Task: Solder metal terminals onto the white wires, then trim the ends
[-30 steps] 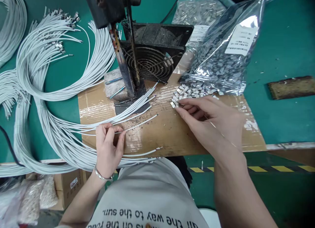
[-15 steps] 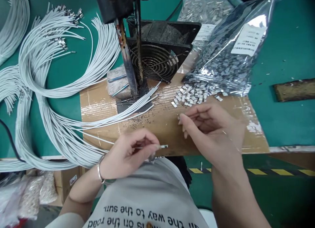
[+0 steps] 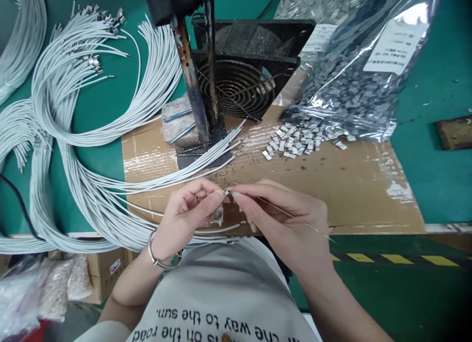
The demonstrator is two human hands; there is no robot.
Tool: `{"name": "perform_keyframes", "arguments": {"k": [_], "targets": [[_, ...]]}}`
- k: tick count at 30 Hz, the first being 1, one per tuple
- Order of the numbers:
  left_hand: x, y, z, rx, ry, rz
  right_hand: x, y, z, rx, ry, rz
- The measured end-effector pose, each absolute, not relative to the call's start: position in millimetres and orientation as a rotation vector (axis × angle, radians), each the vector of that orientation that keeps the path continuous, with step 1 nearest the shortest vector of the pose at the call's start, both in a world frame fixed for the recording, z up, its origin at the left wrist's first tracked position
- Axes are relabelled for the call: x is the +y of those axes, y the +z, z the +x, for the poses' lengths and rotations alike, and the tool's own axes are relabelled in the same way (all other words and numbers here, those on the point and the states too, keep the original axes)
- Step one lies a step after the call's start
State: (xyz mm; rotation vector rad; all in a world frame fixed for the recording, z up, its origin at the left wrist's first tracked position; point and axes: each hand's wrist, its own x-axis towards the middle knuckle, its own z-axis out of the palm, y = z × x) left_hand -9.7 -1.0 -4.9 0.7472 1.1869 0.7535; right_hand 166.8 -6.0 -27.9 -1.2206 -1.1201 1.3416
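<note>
Many white wires (image 3: 96, 199) over cardboard (image 3: 368, 189), green tabletop (image 3: 438, 184); yellow-black stripe (image 3: 400, 259) on floor (image 3: 387, 295).

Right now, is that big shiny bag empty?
Not empty: the shiny bag shows many small pieces through its clear side, and loose pieces lie on the cardboard beside it.

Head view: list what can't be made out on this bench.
All in the head view:
- Small silvery metal piece: shape mostly hidden by the bare left hand and bare right hand.
- White paper label on the glossy silvery plastic bag: text too small to read.
- Flat brown rectangular block: cut off by the right edge.
- Bulky black tool head: cut off by the upper edge.
</note>
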Motion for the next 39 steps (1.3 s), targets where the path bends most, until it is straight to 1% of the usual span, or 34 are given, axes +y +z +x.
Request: {"name": "perform_keyframes", "arguments": {"k": [7,14,16,21,26,29,34,39], "targets": [[-1.6,-6.9,-2.1,1.211,0.870,0.795,-7.6,-27.1,164.1,-1.101,1.313,-1.187],[-2.7,-8.4,-2.1,1.213,0.893,0.832,-7.0,-27.1,163.9,-1.078,1.338,-1.174],[-3.3,-10.4,-3.9,1.203,0.895,0.854,-5.8,-26.6,164.6,-1.011,1.418,-1.176],[-4.2,-12.7,-8.4,1.174,0.877,0.928,-1.0,-29.2,169.2,-0.756,1.735,-1.105],[-3.4,-7.5,-13.4,1.160,0.743,0.975,5.7,-28.4,177.2,-0.811,1.875,-1.136],[-1.9,-4.5,-14.5,1.175,0.691,0.957,7.1,-25.4,180.6,-0.931,1.811,-1.167],[0.7,0.2,-7.8,1.308,0.710,0.978,7.4,-18.5,182.9,-1.144,1.688,-1.183],[-0.5,5.1,2.2,1.415,0.745,1.056,6.0,-11.2,179.8,-0.978,1.677,-1.285]]}}
